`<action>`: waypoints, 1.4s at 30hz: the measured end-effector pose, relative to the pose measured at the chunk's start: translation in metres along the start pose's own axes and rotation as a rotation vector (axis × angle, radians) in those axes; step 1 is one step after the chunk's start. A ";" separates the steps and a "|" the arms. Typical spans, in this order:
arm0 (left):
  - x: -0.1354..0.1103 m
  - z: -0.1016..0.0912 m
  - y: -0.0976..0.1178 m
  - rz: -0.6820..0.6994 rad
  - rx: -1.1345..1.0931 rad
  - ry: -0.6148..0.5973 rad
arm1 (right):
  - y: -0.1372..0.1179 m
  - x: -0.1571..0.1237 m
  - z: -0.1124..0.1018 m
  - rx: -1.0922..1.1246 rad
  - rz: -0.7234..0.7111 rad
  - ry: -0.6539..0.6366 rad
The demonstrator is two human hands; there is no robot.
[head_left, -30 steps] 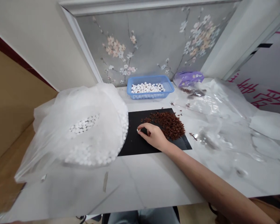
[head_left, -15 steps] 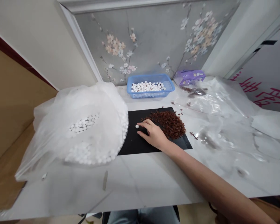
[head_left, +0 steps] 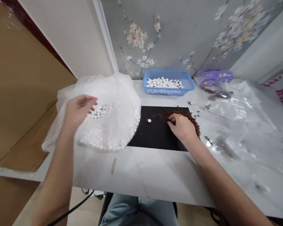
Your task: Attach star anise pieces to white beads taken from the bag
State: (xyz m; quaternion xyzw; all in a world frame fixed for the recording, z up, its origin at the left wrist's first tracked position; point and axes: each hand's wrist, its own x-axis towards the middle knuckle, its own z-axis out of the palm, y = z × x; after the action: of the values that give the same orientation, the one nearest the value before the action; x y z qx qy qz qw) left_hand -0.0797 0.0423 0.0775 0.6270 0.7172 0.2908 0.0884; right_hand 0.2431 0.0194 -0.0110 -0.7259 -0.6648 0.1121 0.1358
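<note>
My right hand [head_left: 182, 127] rests on the black mat [head_left: 155, 135], fingers curled and pinched at the edge of a heap of small brown bits [head_left: 179, 114]. A single white ball [head_left: 149, 120] lies loose on the mat to its left. My left hand [head_left: 79, 108] hovers over the big clear plastic bag [head_left: 108, 106] full of white balls, fingers loosely bent and apart, nothing seen in them.
A blue basket [head_left: 168, 82] with white balls stands at the back by the flowered wall. A purple packet [head_left: 213, 77] and crumpled clear plastic sheets [head_left: 238, 119] cover the right side of the white table [head_left: 143, 172]. A wooden panel stands at the left.
My right hand let go of the white ball and slid right to the brown heap. My left hand came into view over the bag. The camera swung left.
</note>
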 end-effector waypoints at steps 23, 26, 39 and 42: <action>0.003 0.054 -0.029 0.039 0.439 -0.096 | -0.002 0.010 0.003 -0.276 -0.109 0.026; 0.000 0.051 -0.024 0.095 0.330 0.106 | -0.004 0.009 0.001 -0.227 -0.140 0.072; -0.065 0.073 0.054 0.008 -0.911 -0.257 | -0.020 -0.001 0.012 0.610 -0.319 0.283; -0.094 0.095 0.062 -0.057 -1.001 -0.797 | -0.027 -0.007 0.017 0.754 -0.266 0.231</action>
State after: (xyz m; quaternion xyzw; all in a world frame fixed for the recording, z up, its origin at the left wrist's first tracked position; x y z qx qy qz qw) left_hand 0.0384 -0.0151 0.0109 0.5507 0.4231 0.3325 0.6381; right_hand 0.2112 0.0152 -0.0178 -0.5411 -0.6457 0.2470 0.4789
